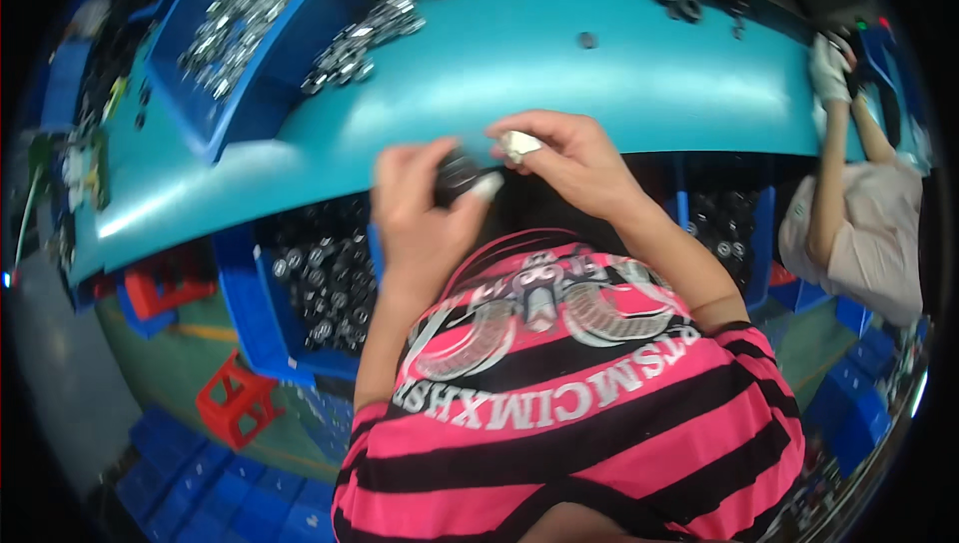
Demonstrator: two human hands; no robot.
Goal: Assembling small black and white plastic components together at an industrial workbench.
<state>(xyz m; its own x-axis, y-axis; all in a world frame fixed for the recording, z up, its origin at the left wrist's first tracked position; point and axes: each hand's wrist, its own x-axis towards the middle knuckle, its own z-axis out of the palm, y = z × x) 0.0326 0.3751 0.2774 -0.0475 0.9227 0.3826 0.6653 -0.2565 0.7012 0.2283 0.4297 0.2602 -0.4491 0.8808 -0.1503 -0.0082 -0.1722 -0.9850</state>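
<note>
My left hand (420, 208) is closed round a dark, round part (457, 173), blurred by motion, just over the near edge of the turquoise table. White wrapping covers its thumb tip. Close beside it, my right hand (579, 163) has thumb and forefinger pinched together, with a white wrap (518, 146) on the thumb. Whatever lies between those fingers is hidden. Below my left forearm, a blue bin (255, 313) holds many small black and silver round parts (325, 278).
On the turquoise table (479, 53), a large blue tray (265, 73) holds shiny metal parts, with a loose pile (370, 28) beside it. Dark rings (687, 9) lie at the back. A co-worker's gloved hand (829, 68) is at right. A red stool (237, 403) stands lower left.
</note>
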